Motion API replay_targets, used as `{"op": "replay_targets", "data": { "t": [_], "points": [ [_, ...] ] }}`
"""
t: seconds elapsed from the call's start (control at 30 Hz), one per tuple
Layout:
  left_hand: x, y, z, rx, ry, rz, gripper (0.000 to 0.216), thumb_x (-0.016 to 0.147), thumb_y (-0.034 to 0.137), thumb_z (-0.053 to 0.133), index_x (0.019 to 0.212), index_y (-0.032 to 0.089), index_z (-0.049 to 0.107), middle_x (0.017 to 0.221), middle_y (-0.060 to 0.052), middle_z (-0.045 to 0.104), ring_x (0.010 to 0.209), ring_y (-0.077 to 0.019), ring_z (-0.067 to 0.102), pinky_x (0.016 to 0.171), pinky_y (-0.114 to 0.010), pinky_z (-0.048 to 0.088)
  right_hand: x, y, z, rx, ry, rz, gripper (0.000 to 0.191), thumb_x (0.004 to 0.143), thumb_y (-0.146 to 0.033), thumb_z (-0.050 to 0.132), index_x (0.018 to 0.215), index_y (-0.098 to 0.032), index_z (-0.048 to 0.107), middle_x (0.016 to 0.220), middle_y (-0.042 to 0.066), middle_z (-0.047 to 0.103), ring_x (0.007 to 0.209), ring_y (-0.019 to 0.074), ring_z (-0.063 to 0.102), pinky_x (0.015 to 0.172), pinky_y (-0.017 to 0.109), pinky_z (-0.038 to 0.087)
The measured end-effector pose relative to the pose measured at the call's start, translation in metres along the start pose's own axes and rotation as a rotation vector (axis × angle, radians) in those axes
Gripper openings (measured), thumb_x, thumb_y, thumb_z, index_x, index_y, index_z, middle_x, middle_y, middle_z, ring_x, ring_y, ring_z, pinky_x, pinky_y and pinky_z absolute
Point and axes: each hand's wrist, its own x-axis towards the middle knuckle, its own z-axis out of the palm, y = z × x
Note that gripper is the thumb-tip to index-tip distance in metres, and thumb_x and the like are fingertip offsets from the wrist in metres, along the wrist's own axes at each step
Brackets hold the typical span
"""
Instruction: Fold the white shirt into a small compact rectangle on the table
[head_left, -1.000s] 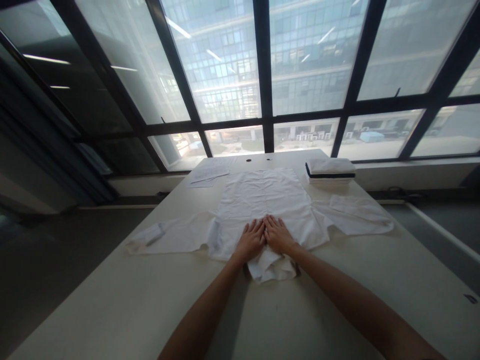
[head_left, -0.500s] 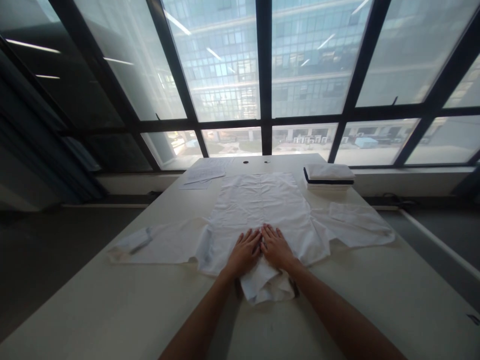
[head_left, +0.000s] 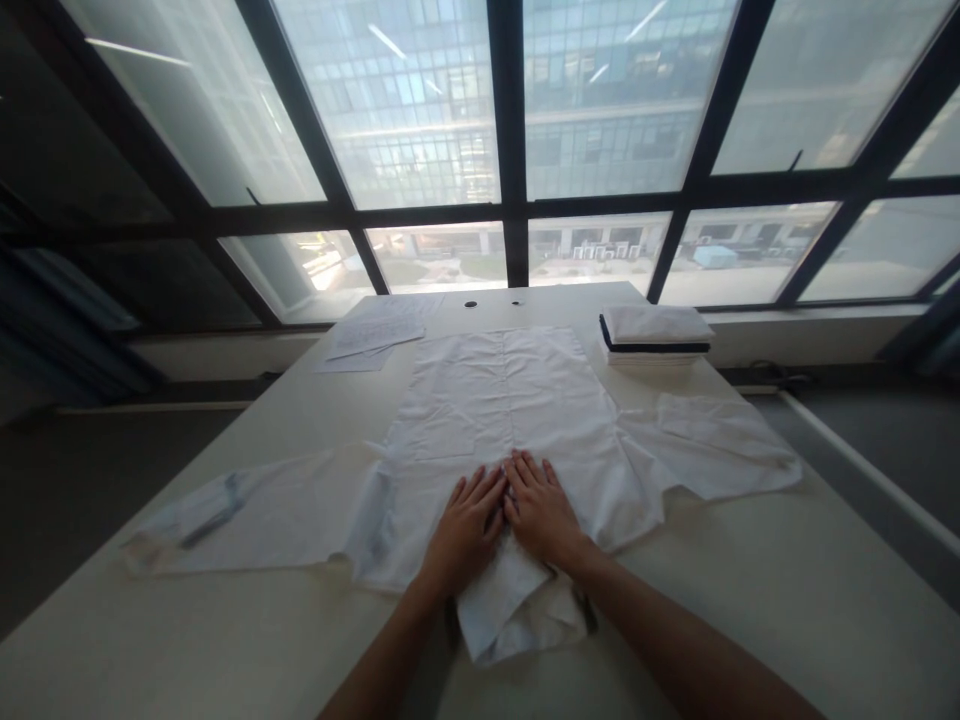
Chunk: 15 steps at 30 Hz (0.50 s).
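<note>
A white long-sleeved shirt lies spread on the table, its hem at the far side and its sleeves stretched out left and right. Creases run across the body around the middle seam. My left hand rests flat on the shirt near the collar end, fingers stretched out. Beside it my right hand also presses flat on the cloth, the fingertips of both hands almost meeting. The bunched collar part sticks out toward me between my wrists, partly hidden by my hands.
Printed paper sheets lie at the table's far left. A stack of folded white and dark cloth sits at the far right. The white table ends before tall framed windows. Two small round holes are near its far edge.
The view has tilted down and come closer, so the shirt and table look larger. Both hands stay flat at the same part of the shirt.
</note>
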Motion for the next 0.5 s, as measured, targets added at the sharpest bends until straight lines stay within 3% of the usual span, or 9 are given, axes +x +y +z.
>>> {"op": "replay_targets", "data": {
  "t": [0.3,0.5],
  "points": [
    [-0.002,0.0,-0.002,-0.022,0.033,0.005,0.053,0.101,0.026,0.047,0.153,0.029,0.046,0.16,-0.003,0.044,0.152,-0.0225,0.031,0.126,-0.049,0.025,0.0,0.003,0.007,-0.038,0.019,0.058,0.067,0.105,-0.047,0.033,0.162,-0.013,0.026,0.169,0.01,0.018,0.158,0.0228,0.011,0.127,0.048,0.007],
    [-0.002,0.0,-0.003,-0.013,0.021,0.01,0.052,0.101,0.026,0.046,0.153,0.028,0.047,0.16,-0.003,0.043,0.153,-0.023,0.031,0.125,-0.05,0.026,0.006,0.026,0.0,-0.079,0.014,0.162,0.068,0.105,-0.051,0.032,0.162,-0.014,0.028,0.17,0.01,0.017,0.158,0.0248,0.011,0.126,0.05,0.005]
  ]
}}
